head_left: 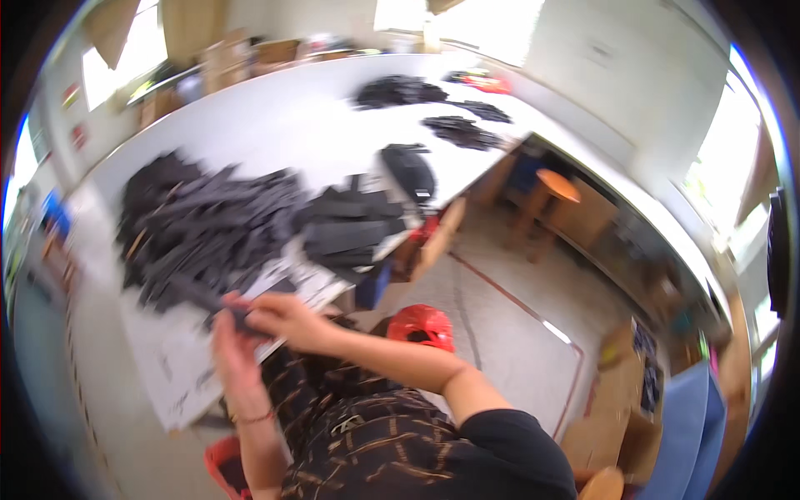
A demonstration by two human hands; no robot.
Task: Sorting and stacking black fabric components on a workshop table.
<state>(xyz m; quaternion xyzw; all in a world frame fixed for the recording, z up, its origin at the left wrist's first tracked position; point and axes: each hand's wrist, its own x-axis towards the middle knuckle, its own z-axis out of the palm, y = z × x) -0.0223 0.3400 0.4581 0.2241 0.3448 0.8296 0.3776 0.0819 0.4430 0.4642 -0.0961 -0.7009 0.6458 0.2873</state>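
Observation:
Over the near edge of the white table (pixel 158 350), my left hand (pixel 236 354) and my right hand (pixel 283 318) come together on a black fabric strip (pixel 193 293). The left fingers are closed around its near end. My right hand pinches the same end from the other side. Its far end reaches toward a big tangled pile of black strips (pixel 217 229) just beyond my hands. To the right of that pile lies a looser stack of flat black pieces (pixel 346 233). Motion blur hides the finger detail.
A rounded black piece (pixel 408 173) and several dark piles (pixel 398 90) lie farther along the table. Red plastic bags (pixel 423 325) are by my legs. A wooden stool (pixel 557 185) stands across the floor; cardboard boxes (pixel 612 408) are at right.

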